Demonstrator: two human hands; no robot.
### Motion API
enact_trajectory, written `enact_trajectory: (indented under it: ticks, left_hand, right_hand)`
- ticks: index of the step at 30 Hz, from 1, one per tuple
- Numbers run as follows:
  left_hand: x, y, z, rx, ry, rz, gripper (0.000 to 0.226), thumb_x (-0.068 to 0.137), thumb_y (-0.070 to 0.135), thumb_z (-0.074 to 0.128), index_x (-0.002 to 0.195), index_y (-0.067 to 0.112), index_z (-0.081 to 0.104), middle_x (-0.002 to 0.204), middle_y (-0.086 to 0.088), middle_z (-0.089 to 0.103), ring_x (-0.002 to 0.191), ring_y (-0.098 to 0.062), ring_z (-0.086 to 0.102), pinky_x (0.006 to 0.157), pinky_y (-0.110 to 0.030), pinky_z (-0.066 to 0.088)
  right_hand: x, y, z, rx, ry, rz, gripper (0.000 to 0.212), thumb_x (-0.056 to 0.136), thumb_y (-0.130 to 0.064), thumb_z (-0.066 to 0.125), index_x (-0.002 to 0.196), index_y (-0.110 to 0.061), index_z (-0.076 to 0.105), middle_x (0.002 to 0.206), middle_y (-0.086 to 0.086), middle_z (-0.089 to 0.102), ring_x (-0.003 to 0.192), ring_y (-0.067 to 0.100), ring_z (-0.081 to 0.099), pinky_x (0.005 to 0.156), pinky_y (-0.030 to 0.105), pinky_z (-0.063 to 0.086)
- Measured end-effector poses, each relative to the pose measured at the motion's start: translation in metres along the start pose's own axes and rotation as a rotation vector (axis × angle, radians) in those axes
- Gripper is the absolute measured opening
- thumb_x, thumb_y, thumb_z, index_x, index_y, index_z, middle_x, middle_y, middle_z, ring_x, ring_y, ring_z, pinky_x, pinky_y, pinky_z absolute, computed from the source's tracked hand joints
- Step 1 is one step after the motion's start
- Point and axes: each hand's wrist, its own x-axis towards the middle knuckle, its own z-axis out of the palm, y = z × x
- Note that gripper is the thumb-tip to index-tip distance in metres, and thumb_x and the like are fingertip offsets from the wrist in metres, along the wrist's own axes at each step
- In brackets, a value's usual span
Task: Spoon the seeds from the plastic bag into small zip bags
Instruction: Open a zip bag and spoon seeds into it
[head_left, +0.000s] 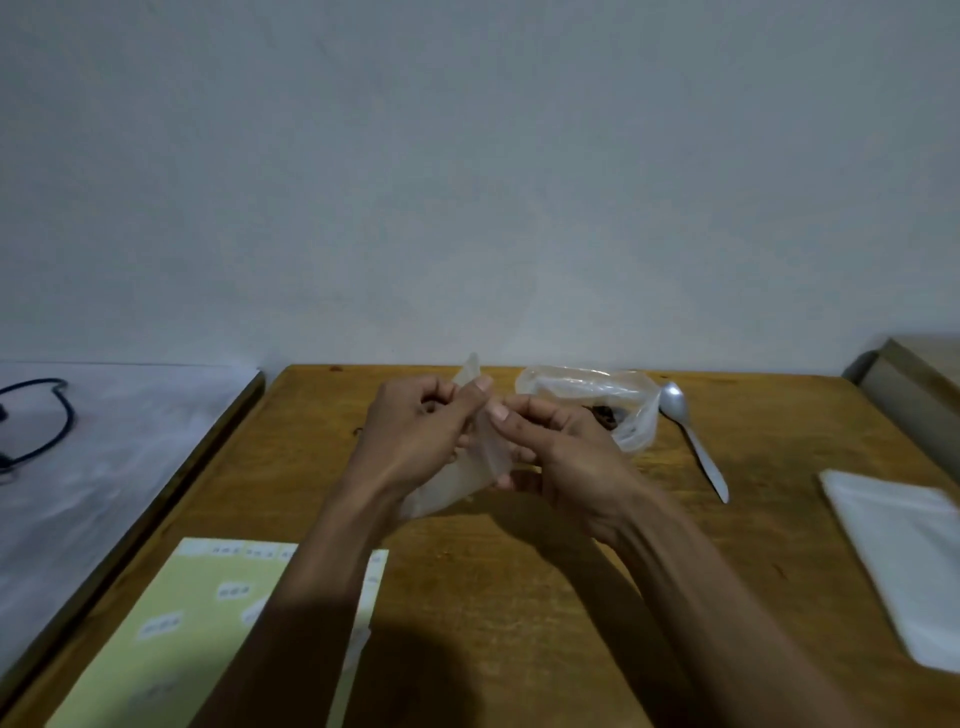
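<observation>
Between our hands: both pinch a small zip bag.
Our left hand and right hand could tear it; seed bag and spoon lie beyond.

Both forearms reach forward from the near edge and angle inward, so the two hands meet above the middle of the table. The left hand has its fingers curled toward the palm, thumb raised and pressed forward in a pinch. The right hand faces it, back of the hand up, fingers bent, thumb and forefinger pinching close to the left thumb. The fingertips nearly touch.
</observation>
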Motion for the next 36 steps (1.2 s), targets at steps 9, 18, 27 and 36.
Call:
enact_trajectory:
  ticks: [9, 18, 27, 36]
  left_hand:
    - [-0.003, 0.011, 0.015, 0.075, -0.106, 0.012, 0.041, 0.095, 0.040, 0.064, 0.093, -0.001, 0.070, 0.075, -0.005, 0.068, 0.067, -0.009, 0.066, 0.068, -0.033, 0.058]
    - [-0.012, 0.010, 0.027, 0.338, -0.068, 0.086, 0.051, 0.091, 0.052, 0.065, 0.071, 0.004, 0.068, 0.063, -0.011, 0.066, 0.061, -0.022, 0.065, 0.065, -0.042, 0.058]
    - [-0.018, 0.004, 0.024, 0.439, 0.023, 0.198, 0.036, 0.090, 0.020, 0.061, 0.062, -0.003, 0.059, 0.061, -0.019, 0.065, 0.055, -0.031, 0.062, 0.055, -0.047, 0.053]
    - [-0.022, 0.020, 0.024, 0.461, -0.014, 0.184, 0.028, 0.077, 0.018, 0.069, 0.056, 0.001, 0.062, 0.056, -0.015, 0.067, 0.060, -0.033, 0.069, 0.059, -0.053, 0.059]
  right_hand:
    - [-0.007, 0.003, -0.018, 0.193, -0.036, 0.086, 0.024, 0.090, -0.023, 0.068, 0.110, -0.009, 0.073, 0.101, 0.010, 0.075, 0.087, 0.018, 0.073, 0.066, 0.031, 0.061]
    - [-0.016, 0.012, -0.018, -0.303, 0.144, -0.135, 0.018, 0.100, -0.014, 0.059, 0.104, -0.004, 0.072, 0.092, 0.017, 0.076, 0.086, 0.037, 0.072, 0.077, 0.049, 0.060]
    - [-0.022, 0.013, -0.013, -0.658, 0.435, -0.260, 0.012, 0.086, -0.014, 0.068, 0.075, -0.014, 0.072, 0.068, 0.003, 0.073, 0.065, 0.019, 0.072, 0.063, 0.043, 0.063]
    - [-0.035, -0.001, -0.003, -0.798, 0.363, -0.343, 0.011, 0.085, -0.019, 0.069, 0.095, -0.019, 0.064, 0.080, -0.010, 0.067, 0.074, 0.008, 0.068, 0.063, 0.032, 0.061]
